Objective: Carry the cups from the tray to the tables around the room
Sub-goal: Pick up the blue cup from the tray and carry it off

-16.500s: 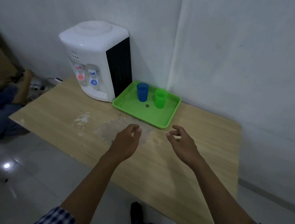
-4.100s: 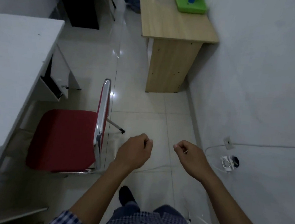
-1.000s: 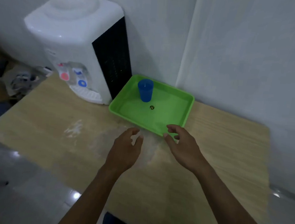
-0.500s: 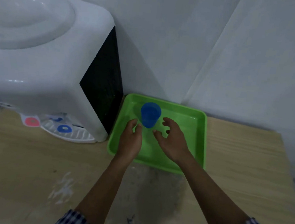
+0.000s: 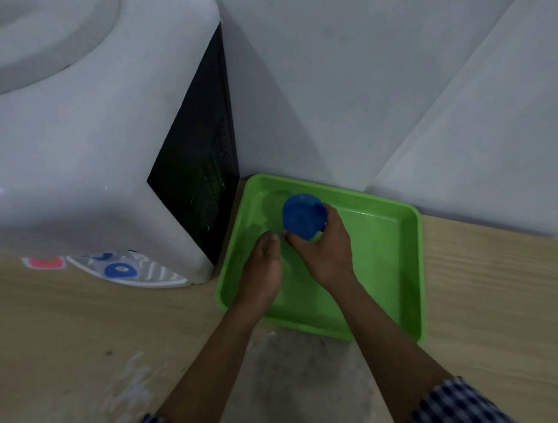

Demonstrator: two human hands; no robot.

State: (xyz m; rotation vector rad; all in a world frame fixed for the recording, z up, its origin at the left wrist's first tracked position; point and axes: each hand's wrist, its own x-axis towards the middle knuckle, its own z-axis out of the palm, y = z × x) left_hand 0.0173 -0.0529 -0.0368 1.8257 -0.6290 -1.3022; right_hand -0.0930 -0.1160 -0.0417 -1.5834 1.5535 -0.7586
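Observation:
A blue cup (image 5: 302, 215) stands in the back left part of the green tray (image 5: 391, 253) on the wooden table. My right hand (image 5: 326, 251) grips the cup, thumb on its near side and fingers wrapped round its right side. My left hand (image 5: 264, 272) hovers over the tray just left of the cup, fingers loosely curled and holding nothing. The cup's base is hidden by my fingers. No other cup is in the tray.
A white water dispenser (image 5: 86, 136) with a black side panel stands directly left of the tray. White walls meet in a corner right behind the tray. The wooden table (image 5: 498, 295) extends to the right and towards me, with a pale stain near my forearms.
My right hand has closed round the blue cup. Half a second ago both hands were open beside it. My head has moved closer to the tray.

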